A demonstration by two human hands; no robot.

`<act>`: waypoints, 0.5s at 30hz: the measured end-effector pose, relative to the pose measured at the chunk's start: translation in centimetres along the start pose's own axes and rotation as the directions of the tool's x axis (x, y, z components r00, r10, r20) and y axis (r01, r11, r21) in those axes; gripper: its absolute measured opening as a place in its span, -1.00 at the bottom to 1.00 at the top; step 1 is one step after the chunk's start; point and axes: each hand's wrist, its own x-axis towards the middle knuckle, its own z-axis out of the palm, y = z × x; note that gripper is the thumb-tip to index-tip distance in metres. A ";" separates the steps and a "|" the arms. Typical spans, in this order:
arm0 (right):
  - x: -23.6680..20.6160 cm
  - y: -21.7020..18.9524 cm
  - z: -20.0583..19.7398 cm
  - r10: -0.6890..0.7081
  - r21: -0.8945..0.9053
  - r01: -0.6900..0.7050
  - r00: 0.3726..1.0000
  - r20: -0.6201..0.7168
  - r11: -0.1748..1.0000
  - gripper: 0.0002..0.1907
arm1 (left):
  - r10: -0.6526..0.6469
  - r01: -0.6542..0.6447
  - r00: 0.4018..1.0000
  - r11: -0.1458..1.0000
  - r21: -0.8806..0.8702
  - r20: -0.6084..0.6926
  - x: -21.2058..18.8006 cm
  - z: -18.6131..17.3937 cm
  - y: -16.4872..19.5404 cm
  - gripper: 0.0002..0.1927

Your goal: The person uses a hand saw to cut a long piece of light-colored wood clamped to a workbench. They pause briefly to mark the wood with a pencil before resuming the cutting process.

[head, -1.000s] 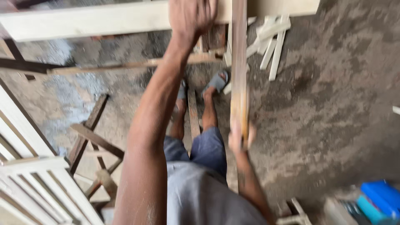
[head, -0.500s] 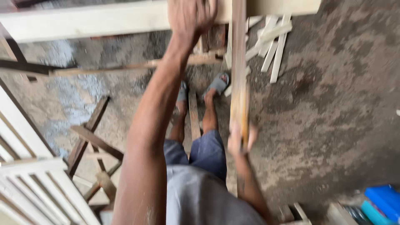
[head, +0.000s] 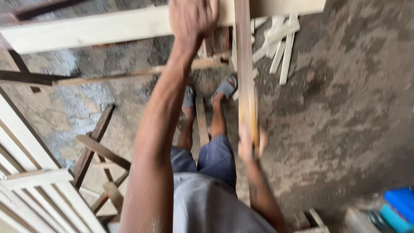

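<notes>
Nothing has shifted since before: our left hand presses flat on the pale plank, while our right hand stays closed round the narrow strip. Loose offcuts lie beyond our right hand; a wooden trestle stands below our left.

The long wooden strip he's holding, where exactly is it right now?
In the head view, the wooden strip runs upright right of centre, gripped low by the right hand, crossing the pale plank beside the left hand.

My left hand is blurred and cut off by the top edge; the upright strip hides my right hand's fingers.
</notes>
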 end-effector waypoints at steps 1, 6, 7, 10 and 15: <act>-2.2 -2.8 -2.7 0.030 0.064 -0.032 0.999 0.024 0.997 -0.74 | -0.049 0.053 0.993 0.998 -0.030 0.110 0.1 0.3 -0.1 -0.52; -4.1 -4.9 -5.1 0.198 0.227 -0.233 0.966 0.166 0.945 -0.74 | -0.218 0.285 0.905 0.948 -0.141 0.366 1.1 1.5 -0.4 -0.46; -2.6 -3.0 -3.8 0.092 0.312 -0.114 0.992 0.085 0.943 -0.75 | -0.212 0.269 0.921 0.953 -0.140 0.326 1.0 1.5 -0.4 -0.46; 1.7 1.3 -1.8 0.096 0.504 -0.106 0.994 0.045 0.857 -0.73 | -0.191 0.221 0.965 0.961 -0.167 0.180 0.7 1.1 -0.3 -0.48; 2.6 -1.2 -2.2 0.239 0.529 -0.314 0.949 0.207 0.789 -0.84 | -0.066 0.077 0.996 0.978 -0.192 0.064 1.2 -0.8 0.1 -0.49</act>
